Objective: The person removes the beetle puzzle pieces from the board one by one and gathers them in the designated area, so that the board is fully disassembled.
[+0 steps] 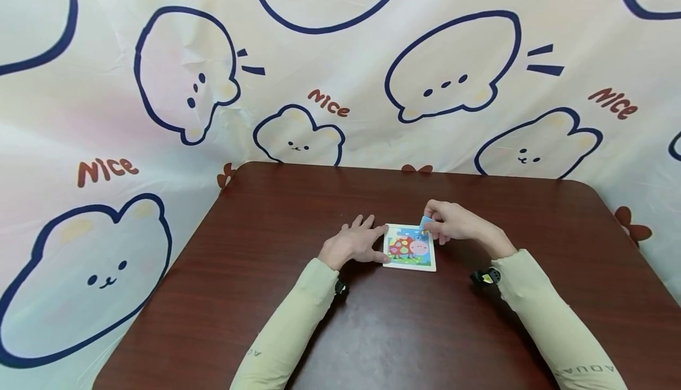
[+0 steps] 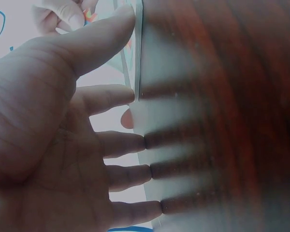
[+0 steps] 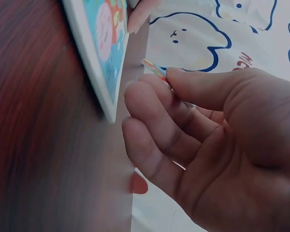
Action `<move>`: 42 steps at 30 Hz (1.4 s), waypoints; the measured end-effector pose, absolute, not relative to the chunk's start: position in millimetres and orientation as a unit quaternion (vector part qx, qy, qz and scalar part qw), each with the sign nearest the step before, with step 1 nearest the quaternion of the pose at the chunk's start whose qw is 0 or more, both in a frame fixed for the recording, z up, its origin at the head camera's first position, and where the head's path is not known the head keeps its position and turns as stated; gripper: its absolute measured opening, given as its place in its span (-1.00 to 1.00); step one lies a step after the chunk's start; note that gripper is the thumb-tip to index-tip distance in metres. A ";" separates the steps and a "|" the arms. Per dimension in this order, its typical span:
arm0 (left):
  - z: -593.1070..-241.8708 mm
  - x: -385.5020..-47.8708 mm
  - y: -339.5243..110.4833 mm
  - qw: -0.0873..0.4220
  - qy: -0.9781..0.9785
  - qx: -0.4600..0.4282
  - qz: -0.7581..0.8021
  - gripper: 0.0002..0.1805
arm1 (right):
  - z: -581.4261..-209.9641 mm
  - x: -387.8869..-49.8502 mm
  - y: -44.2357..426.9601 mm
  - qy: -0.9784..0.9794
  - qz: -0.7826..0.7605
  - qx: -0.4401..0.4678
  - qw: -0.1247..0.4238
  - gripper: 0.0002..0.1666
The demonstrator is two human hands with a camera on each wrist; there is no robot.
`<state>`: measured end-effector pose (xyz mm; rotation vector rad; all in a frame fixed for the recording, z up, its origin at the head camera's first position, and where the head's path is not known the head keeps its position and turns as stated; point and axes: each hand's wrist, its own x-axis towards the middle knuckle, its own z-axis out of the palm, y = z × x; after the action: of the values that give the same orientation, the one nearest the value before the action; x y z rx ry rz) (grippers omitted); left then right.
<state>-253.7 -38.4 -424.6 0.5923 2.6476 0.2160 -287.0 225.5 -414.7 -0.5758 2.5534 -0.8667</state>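
A small jigsaw puzzle in a white frame (image 1: 409,268) lies on the table, its picture a red ladybug with coloured spots and a pink face. My left hand (image 1: 353,242) is at the frame's left side, fingers spread, with thumb and index finger touching that edge. Over the upper right corner, my right hand (image 1: 456,222) pinches a blue puzzle piece (image 1: 425,221) between thumb and fingers. The right wrist view catches this piece edge-on (image 3: 153,68), a little above the puzzle; the fingers cover part of it.
The dark wooden table (image 1: 213,295) stretches out on all sides of the puzzle. Behind it and to the left hangs a pale curtain (image 1: 367,83) printed with cartoon bears and the word "Nice". A black wrist device (image 1: 485,276) sits by the right cuff.
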 end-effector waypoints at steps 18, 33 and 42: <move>-424.0 -252.4 -40.3 0.209 0.951 0.213 0.076 -0.11 | -420.0 -286.8 266.6 0.915 -0.306 -0.178 0.194 -0.89; -422.9 -250.9 -39.6 0.204 0.952 0.213 0.078 -0.10 | -420.1 -289.3 292.7 0.916 -0.265 -0.176 0.245 -0.78; -423.4 -250.6 -39.3 0.200 0.953 0.214 0.074 -0.10 | -420.1 -289.3 299.9 0.912 -0.268 -0.177 0.256 -0.79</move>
<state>-250.6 -39.3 -423.4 0.5971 2.6644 0.2078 -289.3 299.9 -420.1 -0.4794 2.4759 -0.7277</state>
